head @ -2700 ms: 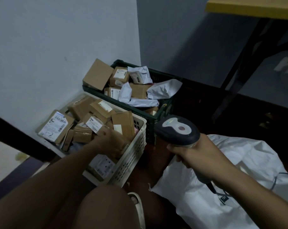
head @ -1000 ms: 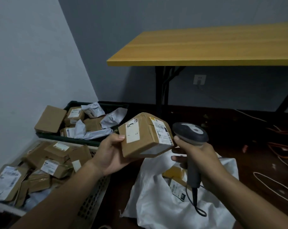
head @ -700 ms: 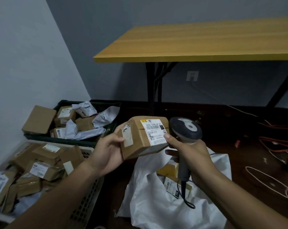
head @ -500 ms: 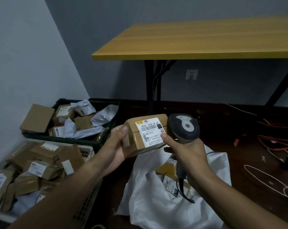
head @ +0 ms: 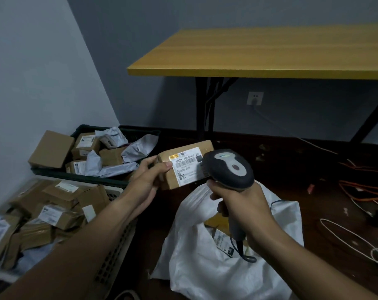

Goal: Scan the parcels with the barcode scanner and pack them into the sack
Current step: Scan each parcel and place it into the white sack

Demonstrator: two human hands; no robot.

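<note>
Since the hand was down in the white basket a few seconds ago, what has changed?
The left hand has lifted a cardboard parcel out of the white basket and turned it until its shipping label faces up. The right hand has brought the barcode scanner up against that label. Unchanged: the right hand's grip on the scanner, the white sack open below, and the green crate of parcels.

Left hand [head: 148, 182] and right hand [head: 242, 204] both curled, gripping.
</note>
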